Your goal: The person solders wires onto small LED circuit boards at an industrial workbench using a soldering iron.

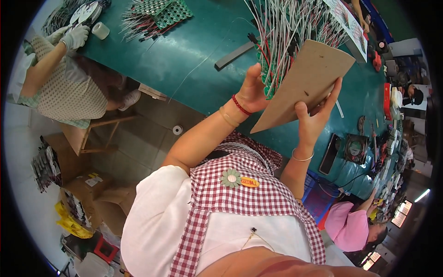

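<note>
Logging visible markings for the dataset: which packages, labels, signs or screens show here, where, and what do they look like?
Badge: on the checked apron, small orange oval beside a green flower pin.
Cardboard boxes: on the floor at lower left, brown, open, one bearing a pale label.
Printed sheet: far table edge at upper right, white with coloured print.
Screens: none clearly identifiable.

The flat brown cardboard sheet [304,83] sits between the left hand [251,90] and the right hand [314,121], above the green worktable [184,60]. The bundle of green circuit boards with white wires [281,41] lies behind the sheet, against the left hand. A grey flat bar [234,55] lies on the table, left of the bundle.
</note>
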